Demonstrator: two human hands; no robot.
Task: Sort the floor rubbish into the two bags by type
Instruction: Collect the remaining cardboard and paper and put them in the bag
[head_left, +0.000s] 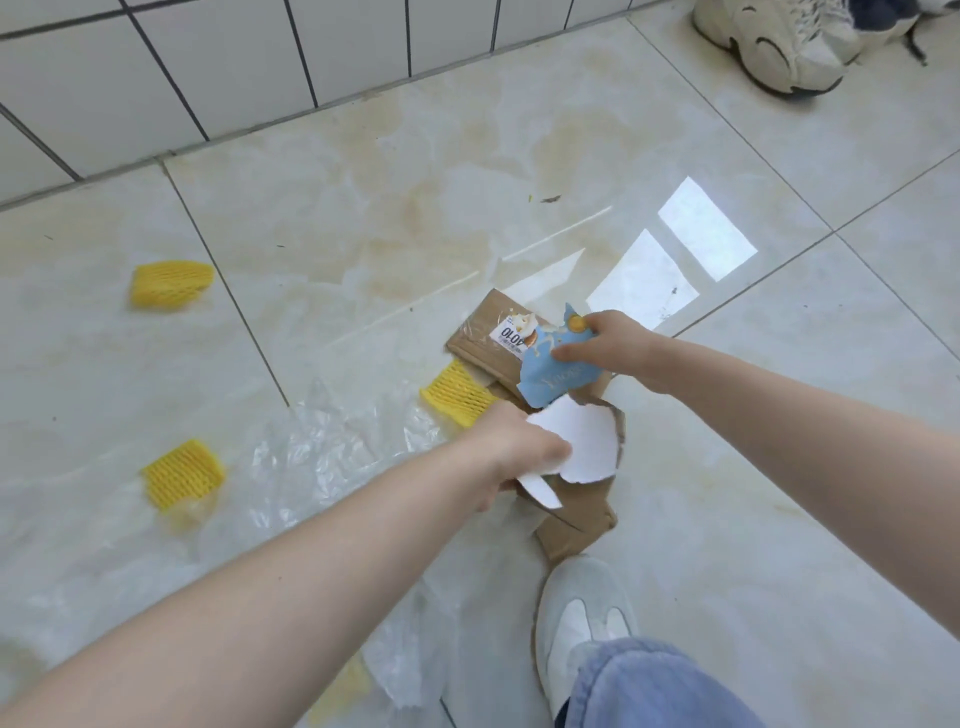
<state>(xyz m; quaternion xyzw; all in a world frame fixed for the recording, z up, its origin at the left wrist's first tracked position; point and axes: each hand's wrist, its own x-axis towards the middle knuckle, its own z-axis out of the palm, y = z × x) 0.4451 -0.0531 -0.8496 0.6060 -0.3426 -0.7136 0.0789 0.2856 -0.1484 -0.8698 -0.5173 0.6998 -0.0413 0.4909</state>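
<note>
Across the frame's centre, a brown cardboard piece (485, 340) labelled "4010" lies on tile, long axis running upper-left to lower-right. Left hand (511, 447) grips white torn paper (582, 441); right hand (605, 345) pinches a blue wrapper (553, 376).

- Single head cam, wide-angle, looks fwd and steeply down onto tiled floor (675, 493).
- Close: both forearms fill lower frame; wall (156, 78) at top edge.
</note>
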